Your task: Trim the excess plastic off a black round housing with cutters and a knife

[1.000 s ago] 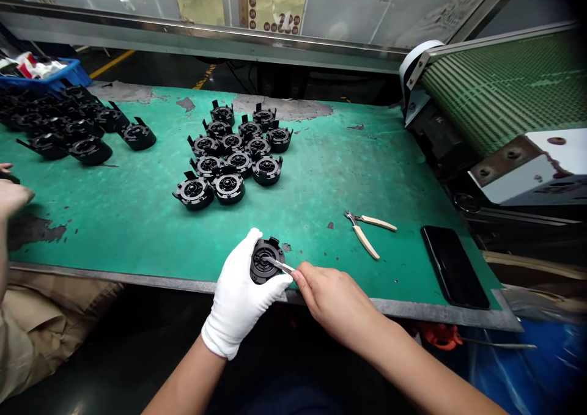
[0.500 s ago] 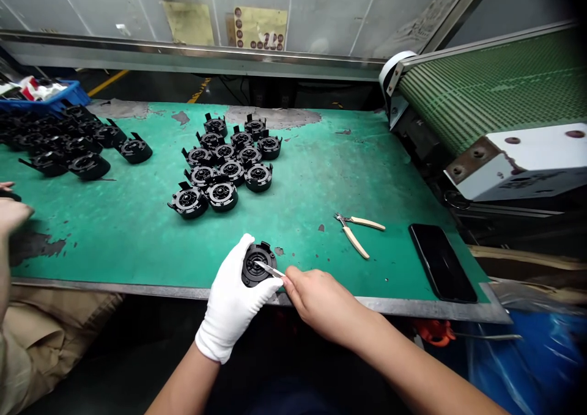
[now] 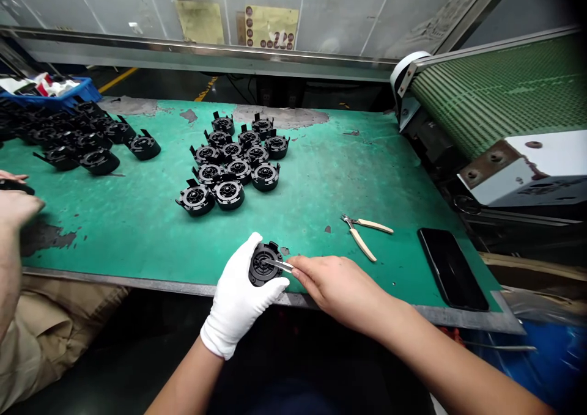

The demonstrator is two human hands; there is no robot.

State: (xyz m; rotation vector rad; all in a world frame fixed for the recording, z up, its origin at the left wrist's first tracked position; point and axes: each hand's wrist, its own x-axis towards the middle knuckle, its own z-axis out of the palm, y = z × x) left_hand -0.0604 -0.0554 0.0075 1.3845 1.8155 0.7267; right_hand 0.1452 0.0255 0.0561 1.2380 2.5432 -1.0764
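My left hand [image 3: 238,296], in a white glove, is closed around a round black plastic part [image 3: 263,272] near the front edge of the bench. The part's ringed face is turned up, with a small tab at its rim. Bare and pinched, my right hand [image 3: 339,286] holds a thin metal blade [image 3: 280,264], which looks like a scalpel or craft knife. Its tip points at the middle of the part; whether it touches cannot be made out. Beyond my hands stands a group of similar black parts [image 3: 229,192]. A pair of side cutters [image 3: 360,231] lies open to the right.
A smartphone [image 3: 452,268] lies at the right end of the green bench [image 3: 312,195]. Behind it rises a green conveyor belt [image 3: 509,85]. More black parts [image 3: 98,161] crowd the left, near a blue bin [image 3: 85,91]. A co-worker's hand [image 3: 21,204] is at the far left.
The whole view has shifted slightly, so the bench things appear further right. My right hand and blade have drawn back a little from my left thumb. Both hands keep their holds.
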